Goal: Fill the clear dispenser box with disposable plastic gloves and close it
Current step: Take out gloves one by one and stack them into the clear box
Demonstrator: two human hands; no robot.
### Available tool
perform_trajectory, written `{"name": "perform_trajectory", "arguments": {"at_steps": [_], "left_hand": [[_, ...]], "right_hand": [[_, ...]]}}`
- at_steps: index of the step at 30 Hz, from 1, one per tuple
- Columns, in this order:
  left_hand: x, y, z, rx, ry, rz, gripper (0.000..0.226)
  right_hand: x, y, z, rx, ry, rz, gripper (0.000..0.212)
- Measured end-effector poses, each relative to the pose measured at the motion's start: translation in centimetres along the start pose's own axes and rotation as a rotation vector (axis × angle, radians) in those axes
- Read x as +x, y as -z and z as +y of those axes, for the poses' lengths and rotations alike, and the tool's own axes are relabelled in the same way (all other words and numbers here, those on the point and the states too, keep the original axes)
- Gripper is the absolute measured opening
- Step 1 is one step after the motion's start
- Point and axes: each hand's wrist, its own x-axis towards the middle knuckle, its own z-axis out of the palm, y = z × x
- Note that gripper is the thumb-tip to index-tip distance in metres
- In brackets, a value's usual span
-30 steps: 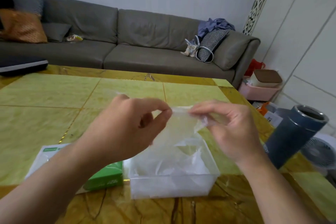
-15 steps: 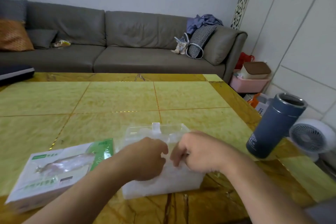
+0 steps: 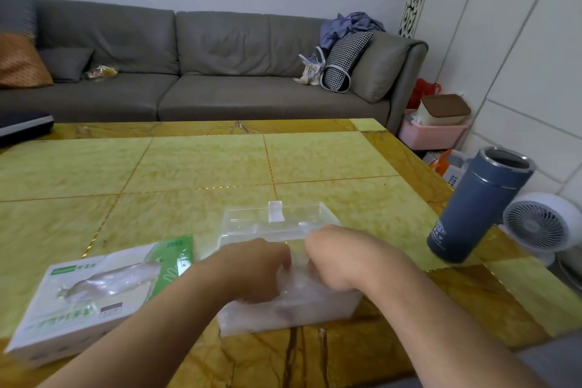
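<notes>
White-and-green cardboard glove carton (image 3: pixel 94 290) lying flat at left on yellow marble-pattern table (image 3: pixel 201 167) | left hand (image 3: pixel 252 271) and right hand (image 3: pixel 343 258) both down inside clear plastic dispenser box (image 3: pixel 283 315), fingers curled into crumpled thin plastic gloves (image 3: pixel 293 290), grip unclear | lid open behind | dark blue steel tumbler (image 3: pixel 478 208) at right edge

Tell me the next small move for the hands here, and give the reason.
Probably lift both hands out and swing the lid down. The left hand and right hand are down inside the clear box, on the gloves, while the lid lies open behind.
</notes>
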Motion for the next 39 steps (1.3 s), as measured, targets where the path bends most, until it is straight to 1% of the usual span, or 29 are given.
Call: {"name": "perform_trajectory", "arguments": {"at_steps": [2,4,5,7,10,12,14,15,16,17,18,21,24,26,29,33,36,37,39], "left_hand": [[0.0,-0.1,0.1,0.029,-0.017,-0.002,0.04],[-0.1,-0.1,0.3,0.047,-0.048,0.01,0.035],[-0.2,-0.1,0.4,0.046,-0.06,0.012,0.034],[-0.4,0.0,0.4,0.007,-0.086,0.011,0.034],[-0.7,0.4,0.3,-0.106,-0.07,-0.004,0.033],[-0.6,0.6,0.3,-0.2,-0.031,0.019,0.035],[-0.6,0.6,0.4,-0.298,0.033,0.083,0.031],[-0.5,0.5,0.5,-0.342,0.068,0.104,0.025],[-0.3,0.4,0.8,-0.38,0.095,0.097,0.016],[-0.2,0.2,1.1,-0.404,0.121,0.068,0.014],[0.0,0.1,1.5,-0.406,0.139,0.027,0.012],[0.4,-0.1,2.2,-0.342,0.191,-0.04,0.019],[0.9,-0.5,1.8,-0.276,0.224,-0.035,0.025],[1.4,-1.0,1.5,-0.242,0.261,0.001,0.026],[2.0,-1.3,1.4,-0.229,0.319,-0.008,0.026],[1.9,-1.1,1.5,-0.155,0.304,-0.072,0.028],[1.6,-1.1,1.2,-0.138,0.253,-0.121,0.019],[1.4,-1.0,1.1,-0.151,0.232,-0.117,0.021],[0.8,-0.9,1.2,-0.193,0.199,-0.057,0.027]], "right_hand": [[-0.2,0.5,-0.4,0.095,-0.01,0.108,0.025],[0.1,0.5,-1.0,0.263,-0.01,0.166,0.019],[0.3,0.3,-1.4,0.329,-0.014,0.165,0.019],[0.4,-0.4,-1.8,0.366,-0.035,0.12,0.017],[0.5,-1.2,-1.8,0.341,-0.042,0.018,0.019],[0.9,-1.4,-1.6,0.337,-0.048,-0.05,0.012],[1.5,-1.4,-1.9,0.3,-0.044,-0.116,0.021],[1.8,-1.4,-2.1,0.282,-0.034,-0.154,0.024],[1.9,-1.4,-2.4,0.267,-0.018,-0.191,0.028],[1.9,-1.3,-2.5,0.255,0.001,-0.226,0.031],[2.1,-1.3,-2.7,0.247,0.022,-0.248,0.032],[2.0,-1.0,-2.8,0.214,0.027,-0.279,0.03],[2.0,-0.9,-2.7,0.16,-0.054,-0.274,0.021],[1.8,-0.7,-2.8,0.139,-0.095,-0.264,0.03],[1.2,-0.3,-3.0,0.13,-0.113,-0.271,0.027],[0.3,0.5,-2.9,0.089,-0.118,-0.263,0.026],[0.1,0.7,-3.0,0.076,-0.125,-0.273,0.027],[0.2,0.7,-3.2,0.072,-0.124,-0.296,0.025],[0.5,0.7,-3.6,0.051,-0.123,-0.359,0.017]]}}
